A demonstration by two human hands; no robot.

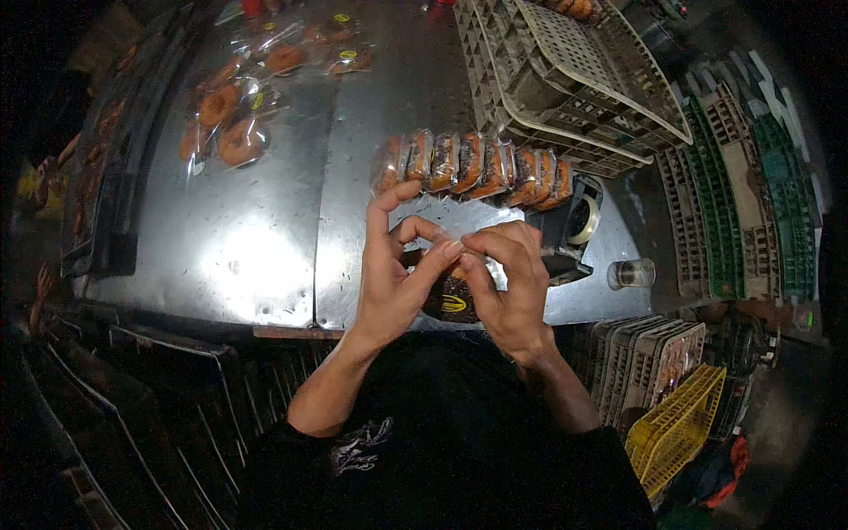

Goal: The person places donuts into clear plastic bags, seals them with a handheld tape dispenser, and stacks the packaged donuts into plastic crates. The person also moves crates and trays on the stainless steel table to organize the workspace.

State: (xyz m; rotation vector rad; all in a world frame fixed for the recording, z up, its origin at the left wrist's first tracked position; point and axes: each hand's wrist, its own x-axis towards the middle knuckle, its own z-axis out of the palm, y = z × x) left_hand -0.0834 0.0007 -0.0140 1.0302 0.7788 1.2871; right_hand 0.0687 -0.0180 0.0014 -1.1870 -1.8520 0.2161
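Observation:
My left hand (401,271) and my right hand (510,281) meet at the fingertips above the front of the metal table. Thumb and forefinger of each hand pinch the gathered top of a clear plastic bag, partly hidden by the fingers. Inside the bag, a doughnut with dark sprinkles (457,291) shows between my wrists, under a yellow printed mark. My left little finger is raised towards a row of bagged doughnuts (469,164) standing on edge just beyond. Right of my right hand sits a black tape dispenser (566,255) with a roll of tape (585,218).
Bagged ring doughnuts (244,141) lie at the back left of the metal table (265,199). A plastic crate (530,79) stands at the back right. A clear cup (631,273) is near the right edge. Stacked crates (729,205) and a yellow crate (676,430) flank the table's right side.

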